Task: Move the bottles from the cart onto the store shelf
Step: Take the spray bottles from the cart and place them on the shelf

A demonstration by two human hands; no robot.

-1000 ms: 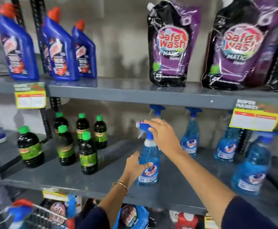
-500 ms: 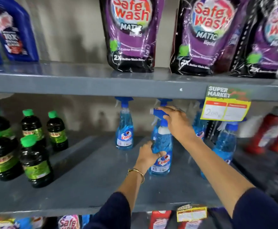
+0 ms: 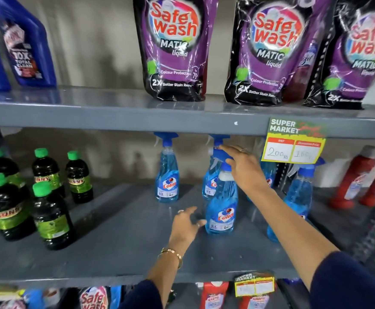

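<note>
Blue spray bottle [image 3: 221, 206] upright on shelf [image 3: 115, 241], five visible; left hand [image 3: 185, 226] fingers spread, right hand [image 3: 244, 170] loose on trigger.

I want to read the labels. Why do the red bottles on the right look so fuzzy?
In the head view, the red bottles sit at the blurred, stretched edge of the wide lens; the middle Colin spray bottle looks sharp, and glare streaks the purple pouches.

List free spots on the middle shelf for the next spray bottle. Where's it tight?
Widest bare patch: middle shelf between the green-capped dark bottles and the front spray bottle, left hand at its edge. Small gap between the two rear spray bottles. Crowded right of the right hand: spray bottles, red bottles.
</note>
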